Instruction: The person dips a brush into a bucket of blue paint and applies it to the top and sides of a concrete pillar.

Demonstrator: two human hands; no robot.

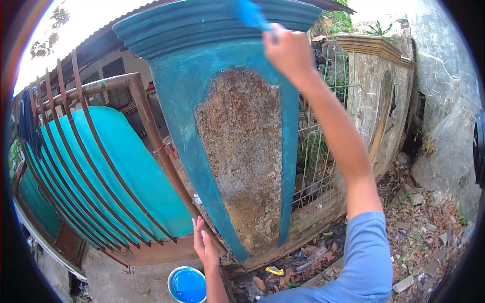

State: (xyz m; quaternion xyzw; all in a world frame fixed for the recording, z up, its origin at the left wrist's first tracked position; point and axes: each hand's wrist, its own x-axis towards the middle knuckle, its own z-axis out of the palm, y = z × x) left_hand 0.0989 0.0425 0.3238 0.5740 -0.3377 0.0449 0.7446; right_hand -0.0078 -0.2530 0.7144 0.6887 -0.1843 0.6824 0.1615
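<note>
My right hand [290,53] is raised to the top of the gate pillar [174,96], fingers wrapped round the handle of a paintbrush [251,15]. The brush is blue and blurred, against the ridged cornice [187,28]. Blue paint covers the cornice and the pillar's border, while the arched middle panel [247,136] is rough, bare brown-grey stone. Low down, my left hand [204,245] is open with its fingers stretched upward, beside the rusty gate post [172,171]. Just below it, a bucket of bright blue paint [188,285] stands on the ground, partly cut off by the frame.
On the left is a metal gate [111,151] with brown bars and turquoise sheeting. To the right, a wire fence [316,166] runs along a low wall towards an unpainted pillar [371,86]. Dry leaves and rubble [419,217] litter the ground.
</note>
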